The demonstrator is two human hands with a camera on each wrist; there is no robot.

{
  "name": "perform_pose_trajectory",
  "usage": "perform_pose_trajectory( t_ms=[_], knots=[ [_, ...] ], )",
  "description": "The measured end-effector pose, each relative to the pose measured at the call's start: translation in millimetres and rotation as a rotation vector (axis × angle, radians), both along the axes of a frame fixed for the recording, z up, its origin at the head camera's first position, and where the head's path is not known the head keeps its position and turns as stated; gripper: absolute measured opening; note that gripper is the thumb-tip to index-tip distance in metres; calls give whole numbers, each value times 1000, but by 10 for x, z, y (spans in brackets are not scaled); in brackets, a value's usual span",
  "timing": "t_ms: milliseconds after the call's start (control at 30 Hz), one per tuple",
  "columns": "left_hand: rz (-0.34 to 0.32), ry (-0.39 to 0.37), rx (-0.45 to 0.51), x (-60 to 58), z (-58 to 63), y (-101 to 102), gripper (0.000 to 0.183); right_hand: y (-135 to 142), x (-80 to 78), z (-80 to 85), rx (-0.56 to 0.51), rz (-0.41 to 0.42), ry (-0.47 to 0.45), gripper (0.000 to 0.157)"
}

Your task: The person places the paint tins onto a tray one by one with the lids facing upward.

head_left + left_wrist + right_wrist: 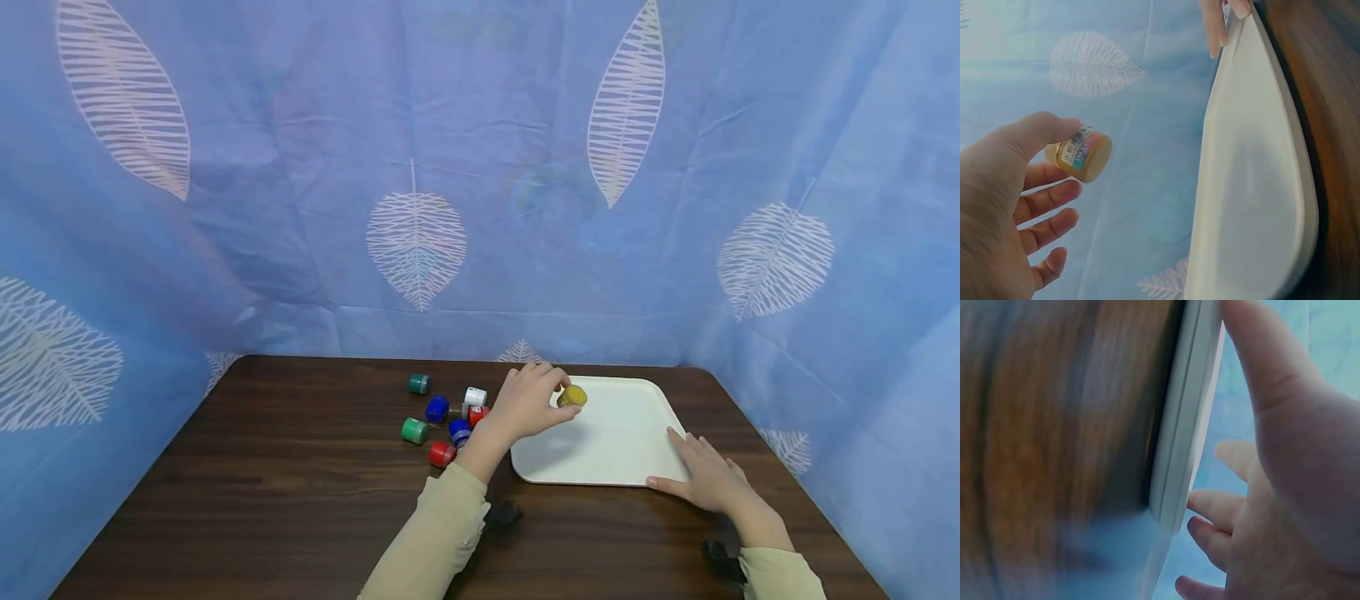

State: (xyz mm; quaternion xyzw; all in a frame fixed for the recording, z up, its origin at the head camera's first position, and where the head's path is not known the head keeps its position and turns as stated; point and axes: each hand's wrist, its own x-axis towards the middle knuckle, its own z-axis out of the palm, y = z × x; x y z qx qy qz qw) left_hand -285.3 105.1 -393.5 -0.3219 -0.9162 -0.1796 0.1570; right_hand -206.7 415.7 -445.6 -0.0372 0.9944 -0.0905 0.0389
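Between thumb and fingertips, my left hand pinches a small yellow paint jar above the left part of a white tray. The left wrist view shows a printed label on this tilted jar, with the other fingers loosely bent beside it. At the tray's front right corner, my right hand has its fingers spread and its thumb and fingertips right at the rim. In the right wrist view, the thumb and fingers lie along the tray's edge.
Left of the tray, several paint jars lie in a loose group, including a red jar, a green jar, a blue jar, a white jar and a teal jar. A blue leaf-patterned curtain surrounds the dark wooden table.
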Motion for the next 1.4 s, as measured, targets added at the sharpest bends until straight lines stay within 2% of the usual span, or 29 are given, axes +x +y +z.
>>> perform_pose_trajectory(
  t_ms=[467, 733, 1067, 1400],
  knots=[
    [8, 5, 138, -271, -20, 511, 34, -68, -62, 25, 34, -18, -28, 110],
    [42, -44, 181, -419, -89, 844, 36, -39, -54, -12, 36, -26, -53, 112],
    [65, -94, 114, -615, -289, 1268, 34, -34, -2, 6, 17, -37, -57, 109],
    [117, -169, -33, -722, -417, 1518, 35, -73, -4, 18, 14, -42, -68, 107]
  ],
)
